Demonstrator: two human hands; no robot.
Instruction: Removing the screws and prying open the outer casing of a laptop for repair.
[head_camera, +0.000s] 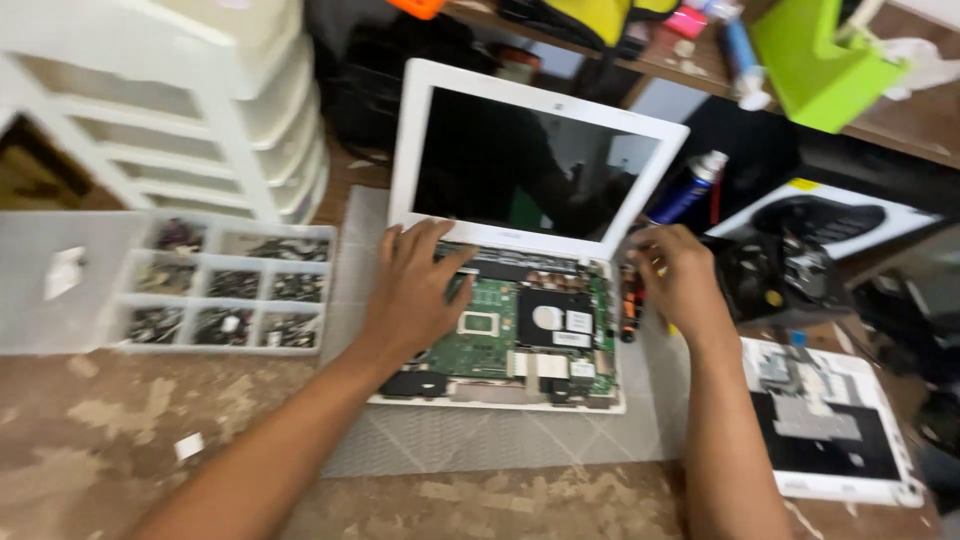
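My left hand (415, 290) lies flat and empty on the opened laptop (520, 345) straight ahead; my right hand (680, 280) beside it grips a screwdriver (629, 310).

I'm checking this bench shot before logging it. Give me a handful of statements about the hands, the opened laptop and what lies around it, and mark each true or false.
1. The left hand rests flat on the opened laptop. True.
2. The laptop's screen is lit. False: it is dark.
3. The right hand is at the laptop's right edge, by a black and orange screwdriver. True.
4. The clear parts organizer sits right of the laptop. False: it lies to its left.
5. The green circuit board is exposed. True.
6. The laptop rests directly on bare wood. False: it lies on a grey mat.
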